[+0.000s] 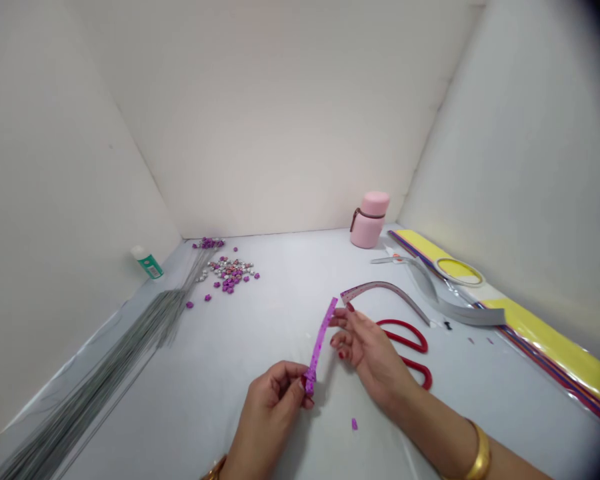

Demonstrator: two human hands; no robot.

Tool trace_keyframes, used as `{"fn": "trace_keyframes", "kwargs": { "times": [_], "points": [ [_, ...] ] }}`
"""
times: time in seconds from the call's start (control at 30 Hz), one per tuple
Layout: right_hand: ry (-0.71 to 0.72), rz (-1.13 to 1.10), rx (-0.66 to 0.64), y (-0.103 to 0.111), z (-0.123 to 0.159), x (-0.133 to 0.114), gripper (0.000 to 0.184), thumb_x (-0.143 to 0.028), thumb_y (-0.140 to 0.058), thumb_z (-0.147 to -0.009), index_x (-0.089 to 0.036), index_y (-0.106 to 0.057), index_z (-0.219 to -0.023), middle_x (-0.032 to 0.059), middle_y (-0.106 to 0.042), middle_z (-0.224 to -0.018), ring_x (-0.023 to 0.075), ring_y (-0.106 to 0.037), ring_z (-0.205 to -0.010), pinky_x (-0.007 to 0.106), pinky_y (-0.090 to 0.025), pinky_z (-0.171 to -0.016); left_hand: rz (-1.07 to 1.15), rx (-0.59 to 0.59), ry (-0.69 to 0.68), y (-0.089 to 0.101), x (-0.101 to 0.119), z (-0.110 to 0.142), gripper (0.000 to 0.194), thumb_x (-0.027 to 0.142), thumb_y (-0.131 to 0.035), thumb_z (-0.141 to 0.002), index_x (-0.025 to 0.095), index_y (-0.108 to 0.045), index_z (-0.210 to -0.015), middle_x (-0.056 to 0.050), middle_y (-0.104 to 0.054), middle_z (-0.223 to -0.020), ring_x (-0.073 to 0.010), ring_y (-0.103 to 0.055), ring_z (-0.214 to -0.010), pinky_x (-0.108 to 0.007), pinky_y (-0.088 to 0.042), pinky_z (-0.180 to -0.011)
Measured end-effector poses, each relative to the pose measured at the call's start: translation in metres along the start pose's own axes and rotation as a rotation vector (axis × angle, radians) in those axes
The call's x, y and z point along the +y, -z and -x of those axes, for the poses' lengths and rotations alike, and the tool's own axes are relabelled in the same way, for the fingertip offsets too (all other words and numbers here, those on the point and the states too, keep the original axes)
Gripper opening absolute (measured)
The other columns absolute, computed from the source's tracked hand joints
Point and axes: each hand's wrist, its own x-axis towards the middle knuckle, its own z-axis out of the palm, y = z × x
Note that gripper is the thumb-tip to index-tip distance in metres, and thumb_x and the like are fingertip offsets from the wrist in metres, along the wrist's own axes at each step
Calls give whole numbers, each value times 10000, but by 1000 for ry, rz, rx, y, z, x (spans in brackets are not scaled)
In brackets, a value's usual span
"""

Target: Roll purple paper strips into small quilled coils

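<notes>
My left hand (275,400) pinches the folded, knotted end of a purple paper strip (323,332) between thumb and fingers. The strip's long free tail points up and away, with small darker dots on it. My right hand (367,350) is beside that tail, its fingers loosely bent and apart; whether a fingertip touches the paper is hard to tell. Partly covered by the right hand are scissors with red handles (423,347). A small purple scrap (355,424) lies on the table below the hands.
Purple, silver and pinkish folded stars (233,270) are heaped at the back left, near a bundle of grey wires (145,340) and a glue stick (147,262). A pink flask (367,223) stands at the back. Grey strips (473,315), a tape roll (459,272) and yellow sheets (555,337) are right.
</notes>
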Motion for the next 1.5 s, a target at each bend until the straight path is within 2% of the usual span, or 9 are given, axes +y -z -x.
{"fn": "trace_keyframes", "kwargs": {
  "times": [0.17,0.3,0.47,0.8,0.9,1.03,1.17,1.33,1.5],
  "points": [
    [-161,329,-322,-11,23,17,269,-421,-582,-747,-156,-538,-741,-61,-485,-454,50,-375,-368,164,-254,-370,-74,-3,-99,1,2,2,133,247,-472,-810,150,-563,-816,-19,-589,-640,-143,-539,-611,-232,-416,-592],
    [-126,371,-291,-13,25,23,280,-412,-566,-759,-146,-528,-683,-65,-466,-447,49,-381,-389,166,-271,-399,-246,-43,-157,2,0,7,196,228,-410,-849,179,-454,-1034,0,-583,-666,-139,-526,-602,-222,-402,-586],
    [-88,400,-280,-13,23,20,287,-414,-560,-762,-142,-530,-676,-62,-474,-448,55,-397,-405,170,-297,-419,-336,-41,-181,4,2,7,209,204,-383,-861,181,-400,-1069,1,-586,-696,-136,-540,-626,-212,-410,-597],
    [-20,427,-250,-11,19,16,254,-366,-599,-746,-131,-554,-661,-48,-498,-461,52,-403,-419,171,-296,-428,-789,-3,-312,8,7,5,219,181,-347,-861,184,-530,-741,-31,-591,-698,-163,-544,-648,-241,-380,-608],
    [-4,365,-194,-11,16,15,241,-373,-563,-777,-137,-556,-725,-42,-523,-478,56,-432,-431,166,-319,-442,-762,-19,-277,5,10,7,246,187,-328,-870,186,-496,-690,-12,-571,-637,-142,-520,-577,-216,-365,-552],
    [-135,386,-319,-14,18,16,288,-423,-529,-786,-145,-521,-712,-40,-526,-473,58,-435,-383,160,-306,-383,-597,-21,-240,2,14,7,259,183,-326,-876,183,-518,-704,-8,-594,-650,-127,-534,-590,-190,-381,-570],
    [-94,426,-329,-14,21,19,300,-409,-563,-766,-142,-502,-646,-51,-504,-484,43,-416,-376,151,-293,-377,-550,-51,-229,4,14,6,245,188,-344,-875,184,-548,-738,-5,-613,-681,-127,-553,-627,-189,-393,-612],
    [-100,433,-339,-10,19,20,299,-414,-553,-774,-149,-511,-642,-50,-507,-488,52,-427,-385,159,-303,-389,-649,-1,-271,9,7,6,189,197,-365,-868,184,-541,-801,-23,-610,-742,-143,-556,-674,-218,-393,-641],
    [-20,436,-293,-10,17,17,296,-409,-512,-806,-149,-536,-668,-56,-483,-452,56,-413,-405,168,-308,-422,-736,-68,-324,7,10,8,212,183,-335,-872,186,-521,-770,-31,-587,-728,-158,-532,-661,-241,-383,-630]
  ]
}}
